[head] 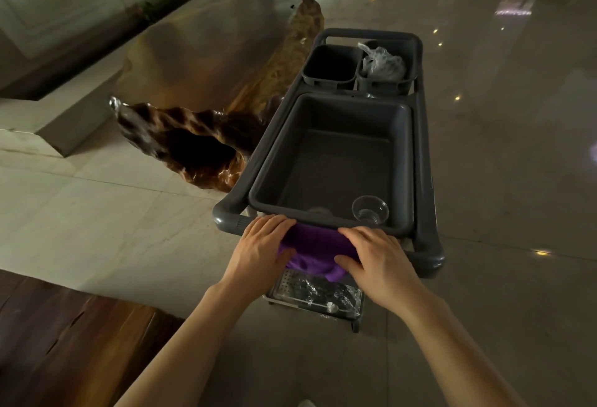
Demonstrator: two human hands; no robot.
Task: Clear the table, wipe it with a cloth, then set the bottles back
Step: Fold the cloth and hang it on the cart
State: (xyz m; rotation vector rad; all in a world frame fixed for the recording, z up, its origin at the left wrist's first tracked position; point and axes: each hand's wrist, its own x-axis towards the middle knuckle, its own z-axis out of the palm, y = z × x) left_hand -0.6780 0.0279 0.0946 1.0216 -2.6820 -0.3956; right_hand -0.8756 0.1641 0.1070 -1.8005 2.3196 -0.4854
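Matt grey plastic cart (429, 154), soft purple cloth (315, 246), clear plastic cup (370, 209), glossy floor tiles (504, 148), lower-left wood tabletop (58, 335).

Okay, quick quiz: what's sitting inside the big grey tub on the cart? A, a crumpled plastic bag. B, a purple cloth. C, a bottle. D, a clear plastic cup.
D: a clear cup stands in the near right corner of the tub; the cloth hangs over the cart's handle under both hands, and the bag is in a small far bin.

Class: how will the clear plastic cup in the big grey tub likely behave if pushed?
The clear plastic cup looks thin and empty, so probably very light. It stands upright on the grey tub's smooth floor, so it would likely slide or tip, then roll.
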